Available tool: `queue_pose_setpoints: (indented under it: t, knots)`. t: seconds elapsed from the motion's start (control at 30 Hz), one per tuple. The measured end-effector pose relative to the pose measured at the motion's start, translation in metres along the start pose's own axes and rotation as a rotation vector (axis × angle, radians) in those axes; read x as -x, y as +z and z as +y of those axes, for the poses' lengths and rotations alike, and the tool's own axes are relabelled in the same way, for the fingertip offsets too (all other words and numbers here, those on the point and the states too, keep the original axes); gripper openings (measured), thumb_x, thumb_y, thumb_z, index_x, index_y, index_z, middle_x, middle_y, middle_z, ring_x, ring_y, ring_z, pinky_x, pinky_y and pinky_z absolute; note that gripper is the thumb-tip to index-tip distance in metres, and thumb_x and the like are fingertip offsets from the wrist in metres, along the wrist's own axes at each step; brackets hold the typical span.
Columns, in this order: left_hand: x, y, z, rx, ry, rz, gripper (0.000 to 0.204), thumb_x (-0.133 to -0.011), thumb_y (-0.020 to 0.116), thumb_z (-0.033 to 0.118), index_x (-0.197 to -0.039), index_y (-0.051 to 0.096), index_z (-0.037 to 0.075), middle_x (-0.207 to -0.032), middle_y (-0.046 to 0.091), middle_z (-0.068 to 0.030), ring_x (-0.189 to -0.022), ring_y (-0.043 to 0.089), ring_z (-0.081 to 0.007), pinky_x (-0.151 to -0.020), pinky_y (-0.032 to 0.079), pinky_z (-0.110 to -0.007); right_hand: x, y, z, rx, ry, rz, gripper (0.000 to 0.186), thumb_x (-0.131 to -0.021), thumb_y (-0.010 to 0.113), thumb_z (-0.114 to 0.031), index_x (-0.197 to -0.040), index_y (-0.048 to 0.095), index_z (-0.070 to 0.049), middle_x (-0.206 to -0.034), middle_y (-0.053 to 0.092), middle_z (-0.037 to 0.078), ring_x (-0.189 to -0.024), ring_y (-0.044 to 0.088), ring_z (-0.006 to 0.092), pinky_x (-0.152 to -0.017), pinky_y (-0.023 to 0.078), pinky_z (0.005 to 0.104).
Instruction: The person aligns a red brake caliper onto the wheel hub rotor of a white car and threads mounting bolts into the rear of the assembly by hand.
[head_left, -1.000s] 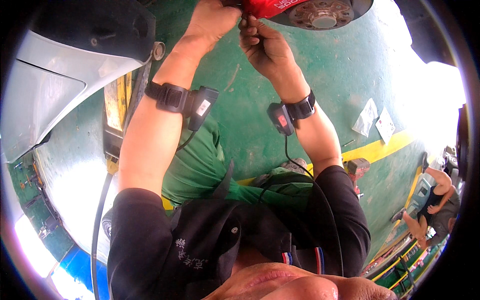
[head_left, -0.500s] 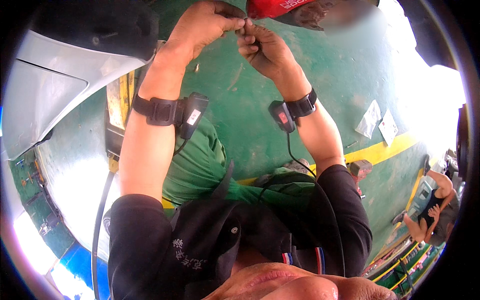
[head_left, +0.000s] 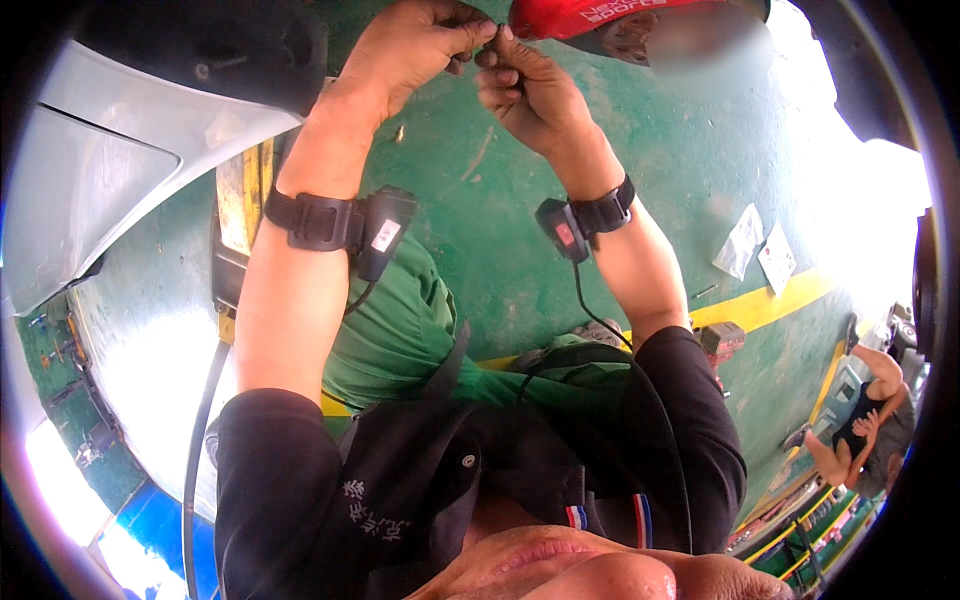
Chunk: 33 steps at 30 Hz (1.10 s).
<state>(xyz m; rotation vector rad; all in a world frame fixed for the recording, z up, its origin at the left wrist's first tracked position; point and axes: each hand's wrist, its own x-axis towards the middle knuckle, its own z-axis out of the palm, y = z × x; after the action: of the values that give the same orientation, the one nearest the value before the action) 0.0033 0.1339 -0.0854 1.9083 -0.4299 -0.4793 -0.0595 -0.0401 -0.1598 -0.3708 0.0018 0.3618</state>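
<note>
At the top centre my left hand and my right hand meet fingertip to fingertip. Thumb and forefinger of each are pinched together. Something small and dark seems to sit between the tips, too small to make out. The other fingers of my right hand curl inward; part of my left hand is cut off by the upper edge. Just right of the fingertips is a person in red, seen only in part. A small brass-coloured piece lies on the green floor below my left hand.
A pale grey car panel with a black part stands at left. On the floor at right lie a clear plastic bag, a printed card and a red power tool. Another person sits far right.
Both hands stay pinched together, with only a slight shift of the fingertips. The red-clad person has moved a little to the right. The view has shifted slightly.
</note>
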Motion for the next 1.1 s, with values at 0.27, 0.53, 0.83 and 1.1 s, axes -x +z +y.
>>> queue_pose_setpoints:
  t: [0.27, 0.53, 0.83, 1.1]
  knots:
    - [-0.001, 0.011, 0.010, -0.087, 0.007, 0.087, 0.024, -0.095, 0.071, 0.023, -0.108, 0.074, 0.002, -0.091, 0.073, -0.0054, -0.077, 0.062, -0.0163, -0.072, 0.050, -0.031, 0.003, 0.014, 0.001, 0.144, -0.149, 0.170, 0.017, -0.102, 0.064, -0.016, -0.104, 0.067, 0.000, -0.088, 0.064, 0.005, -0.069, 0.051, 0.0093, -0.058, 0.041, 0.0238]
    - [-0.006, 0.009, -0.003, -0.130, 0.083, 0.097, 0.025, -0.096, 0.072, 0.024, -0.111, 0.075, 0.004, -0.097, 0.075, -0.0030, -0.080, 0.064, -0.0109, -0.073, 0.053, -0.028, 0.005, 0.016, 0.003, 0.225, -0.250, 0.259, 0.020, -0.101, 0.063, -0.014, -0.104, 0.069, 0.005, -0.089, 0.067, 0.007, -0.069, 0.053, 0.0116, -0.059, 0.043, 0.0262]
    - [-0.013, 0.014, -0.011, -0.669, 0.274, 0.225, 0.026, -0.092, 0.070, 0.028, -0.107, 0.078, 0.008, -0.098, 0.077, -0.0137, -0.092, 0.075, -0.0278, -0.082, 0.058, -0.038, 0.007, 0.027, 0.017, 0.413, -0.383, 0.473, 0.022, -0.098, 0.059, -0.009, -0.105, 0.072, 0.007, -0.089, 0.071, 0.009, -0.066, 0.055, 0.0119, -0.056, 0.043, 0.0263]
    - [-0.015, 0.020, -0.019, -0.724, 0.237, 0.243, 0.026, -0.094, 0.067, 0.026, -0.111, 0.076, 0.008, -0.107, 0.076, -0.0153, -0.103, 0.072, -0.0333, -0.090, 0.058, -0.041, 0.007, 0.031, 0.026, 0.628, -0.464, 0.547, 0.020, -0.097, 0.060, -0.007, -0.106, 0.074, 0.004, -0.084, 0.071, 0.006, -0.062, 0.056, 0.0100, -0.054, 0.044, 0.0260]
